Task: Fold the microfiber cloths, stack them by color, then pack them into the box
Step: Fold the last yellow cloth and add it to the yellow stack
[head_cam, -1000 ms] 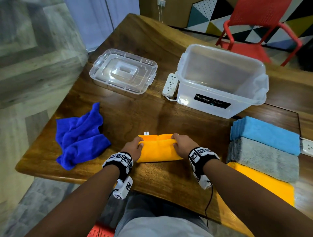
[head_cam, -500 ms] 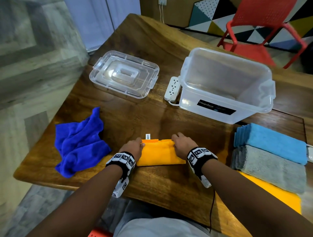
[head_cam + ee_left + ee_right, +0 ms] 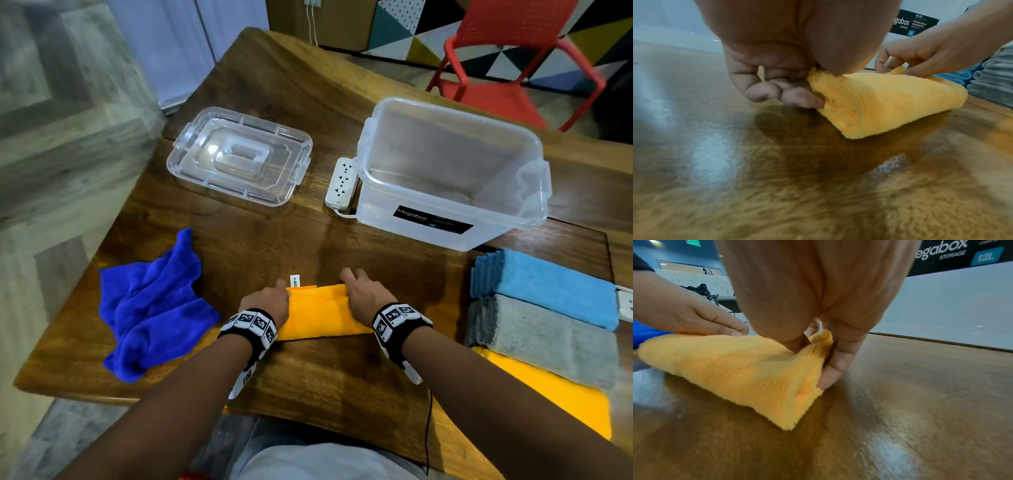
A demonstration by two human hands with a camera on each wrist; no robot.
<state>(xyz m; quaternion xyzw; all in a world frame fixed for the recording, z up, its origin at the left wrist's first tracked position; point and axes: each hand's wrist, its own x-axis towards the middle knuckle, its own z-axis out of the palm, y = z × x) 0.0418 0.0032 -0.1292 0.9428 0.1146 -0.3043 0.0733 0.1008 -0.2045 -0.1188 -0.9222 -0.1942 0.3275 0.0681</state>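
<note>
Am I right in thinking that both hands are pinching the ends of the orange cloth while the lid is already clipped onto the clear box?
Not quite: the lid lies on the table left of the open clear box, as the head view shows. Both hands, left hand and right hand, do pinch the orange cloth.

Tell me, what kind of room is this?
Probably a home or office room, not a laundry: a wooden table, a red chair by a patterned wall, and a power strip.

Orange stack [image 3: 561,404] mostly under forearm (edge count unclear); box label [image 3: 914,22] cropped.
</note>
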